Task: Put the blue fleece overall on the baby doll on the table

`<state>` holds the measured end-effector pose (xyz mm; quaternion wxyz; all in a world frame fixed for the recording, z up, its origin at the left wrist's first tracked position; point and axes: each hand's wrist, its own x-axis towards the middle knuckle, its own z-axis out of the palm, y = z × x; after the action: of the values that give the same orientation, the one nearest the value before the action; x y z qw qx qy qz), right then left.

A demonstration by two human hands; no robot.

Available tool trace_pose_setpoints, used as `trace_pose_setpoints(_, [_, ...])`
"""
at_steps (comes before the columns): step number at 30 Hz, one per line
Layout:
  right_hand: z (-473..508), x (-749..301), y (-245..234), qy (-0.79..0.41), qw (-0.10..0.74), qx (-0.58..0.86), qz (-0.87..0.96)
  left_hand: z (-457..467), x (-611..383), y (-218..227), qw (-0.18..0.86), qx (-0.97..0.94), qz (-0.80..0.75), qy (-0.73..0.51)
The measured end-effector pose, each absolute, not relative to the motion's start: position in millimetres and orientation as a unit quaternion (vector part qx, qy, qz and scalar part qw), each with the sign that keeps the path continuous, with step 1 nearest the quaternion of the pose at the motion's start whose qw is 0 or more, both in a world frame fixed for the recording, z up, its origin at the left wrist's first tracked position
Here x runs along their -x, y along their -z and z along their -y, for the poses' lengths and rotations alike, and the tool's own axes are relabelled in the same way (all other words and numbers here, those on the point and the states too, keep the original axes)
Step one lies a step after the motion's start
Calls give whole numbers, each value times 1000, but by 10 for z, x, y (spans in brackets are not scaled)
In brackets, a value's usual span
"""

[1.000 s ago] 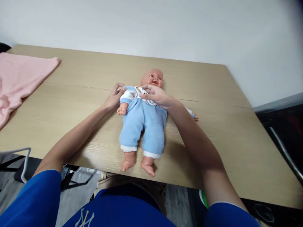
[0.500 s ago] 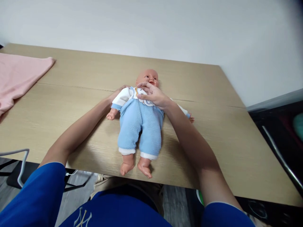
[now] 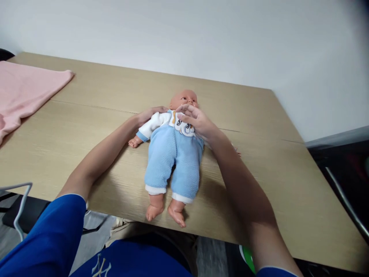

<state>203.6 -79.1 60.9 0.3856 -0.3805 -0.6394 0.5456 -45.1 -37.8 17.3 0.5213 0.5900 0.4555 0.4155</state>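
A bald baby doll lies face up, wearing a white top with a cartoon face on the chest and fluffy light blue trousers. Its bare feet point toward me. Alongside the doll's shoulder on the left, my left hand rests with its fingers stretched toward the neck; part of it is behind the white sleeve. My right hand is over the upper chest just below the chin, thumb and fingers apart and slightly curved. Whether its fingertips touch the collar I cannot tell. My right forearm hides most of the doll's other arm.
The doll is on a light wooden table with a seam across it. A pink cloth lies at the left. A white wall stands behind. A pale cable or tube hangs near the left front edge, and dark furniture borders the right side.
My right hand has shifted slightly, showing more of the cartoon face on the chest. My left hand lies more visibly along the shoulder. The view has tilted a little.
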Motion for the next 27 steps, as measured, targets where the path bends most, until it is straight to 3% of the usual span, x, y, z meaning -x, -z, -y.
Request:
trace_pose_setpoints(4, [912, -2188, -898, -449, 335, 412, 719, 138, 767, -316, 603, -629, -370, -322])
trace_pose_setpoints(16, [837, -2669, -1004, -342, 168, 537, 753, 73, 979, -399, 497, -755, -375, -207])
trace_pose_setpoints(21, [828, -2625, -930, -377, 268, 504, 730, 104, 911, -386, 483, -766, -372, -203])
trace_pose_setpoints(27, [970, -2801, -592, -269, 390, 531, 702, 102, 992, -451, 389, -804, -407, -190])
